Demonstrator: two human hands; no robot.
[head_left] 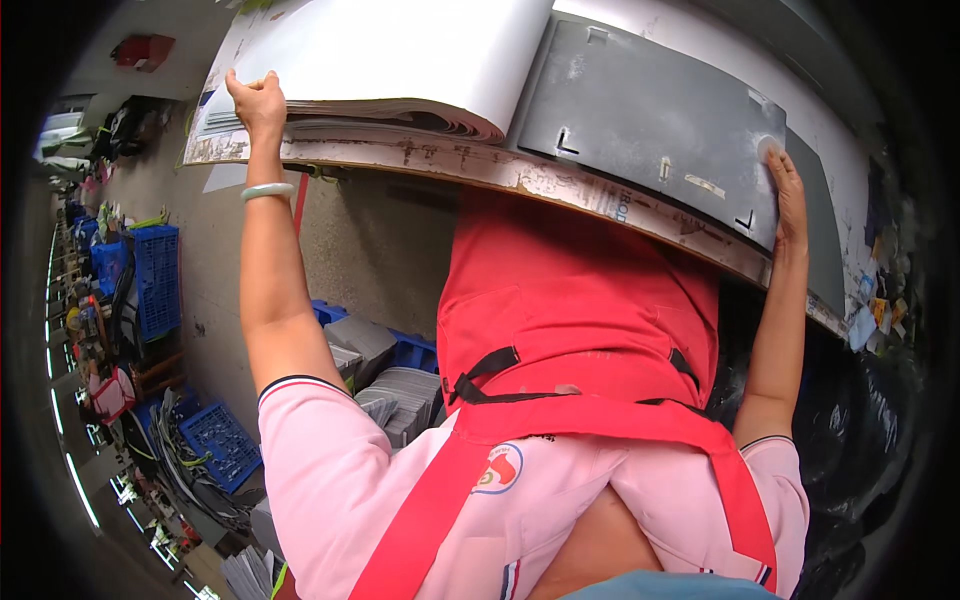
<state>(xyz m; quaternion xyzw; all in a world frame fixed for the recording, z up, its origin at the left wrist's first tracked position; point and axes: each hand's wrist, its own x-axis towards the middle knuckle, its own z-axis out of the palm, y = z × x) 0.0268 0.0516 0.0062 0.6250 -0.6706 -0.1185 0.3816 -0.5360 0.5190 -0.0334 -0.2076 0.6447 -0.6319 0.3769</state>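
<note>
My left hand is at the near left corner of a stack of large white sheets, its fingers curled at the edge of the top sheet. Part of its grip is hidden. The stack bends up into a rounded fold on its right side. Beside it lies a flat grey board with small slots and black L-shaped marks. My right hand holds that board by its right edge, fingertips on the upper face near a pale round spot. Another dark grey sheet shows under and beyond the board.
The worn table edge runs in front of my red apron. Below the table, stacks of grey pieces sit by a blue crate. More blue crates stand on the floor at left. Black plastic lies at lower right.
</note>
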